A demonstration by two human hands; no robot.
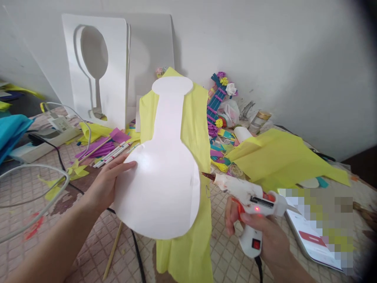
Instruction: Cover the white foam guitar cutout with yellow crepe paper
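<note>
My left hand grips the left edge of a white guitar-shaped board cutout, thumb on its face. The cutout is held up, narrow end pointing away from me. Behind it a sheet of yellow crepe paper shows on both sides and below; whether it is stuck to the board I cannot tell. My right hand is wrapped round a white hot glue gun, fingers at the orange trigger. A red light glows on its side. The brown nozzle points left, just short of the cutout's right edge.
White boards, one with a spoon-like opening, lean on the wall. A power strip with cables lies left, by several markers. More yellow crepe paper, a decorated blue piece, a jar and a phone are right.
</note>
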